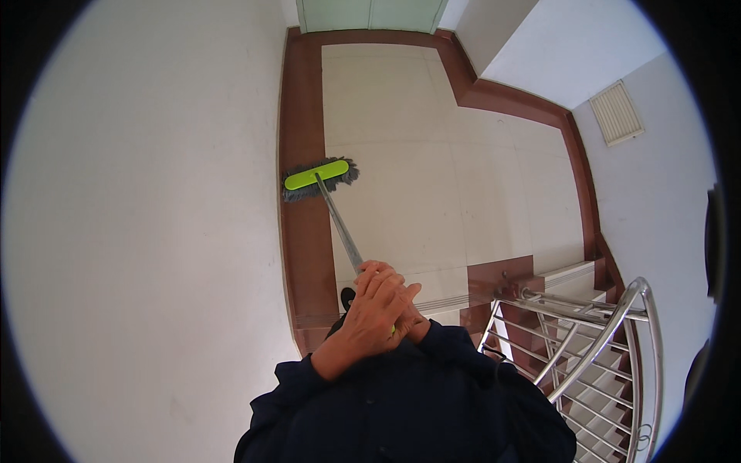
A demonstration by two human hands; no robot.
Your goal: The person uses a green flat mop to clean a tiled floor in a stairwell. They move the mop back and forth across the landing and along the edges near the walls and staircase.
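A mop with a long metal handle reaches forward from my body. Its bright green head plate has a grey fringe pad and rests on the floor, across the red-brown border and the edge of the pale tiles. Around the upper end of the handle, my left hand is closed, lying over my right hand. My right hand is partly hidden behind the left but also grips the handle. A bit of green shows between the hands at the handle's end.
The white wall runs close along the left. Stair edges lie by my feet, with a stainless steel railing and a flight of stairs at lower right. A pale green door stands at the far end; a vent grille is on the right wall.
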